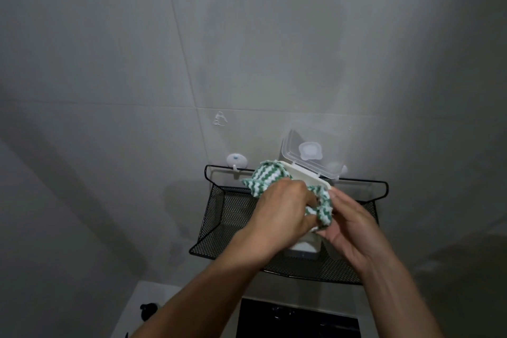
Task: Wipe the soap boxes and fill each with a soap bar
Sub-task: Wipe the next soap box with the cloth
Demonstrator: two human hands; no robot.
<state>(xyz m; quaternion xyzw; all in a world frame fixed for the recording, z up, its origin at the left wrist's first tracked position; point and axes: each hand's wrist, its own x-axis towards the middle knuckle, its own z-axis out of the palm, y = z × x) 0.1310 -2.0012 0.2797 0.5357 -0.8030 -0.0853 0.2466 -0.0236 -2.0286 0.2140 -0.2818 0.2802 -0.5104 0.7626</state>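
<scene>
A white soap box [303, 177] with its clear lid [310, 155] swung open is held above a black mesh wall basket [219, 217]. My left hand [279, 214] grips a green-and-white striped cloth [266, 177] bunched against the box. My right hand [348, 225] holds the box's right side, fingers curled round it and touching the cloth's lower end [323, 212]. Another white box [303, 250] sits in the basket beneath my hands, mostly hidden. No soap bar is visible.
The basket hangs on a grey tiled wall from white suction hooks [236, 160]. A white blob of residue [220, 119] marks the tile above. Below are a white ledge with a small black object [149, 310] and a dark surface [297, 320].
</scene>
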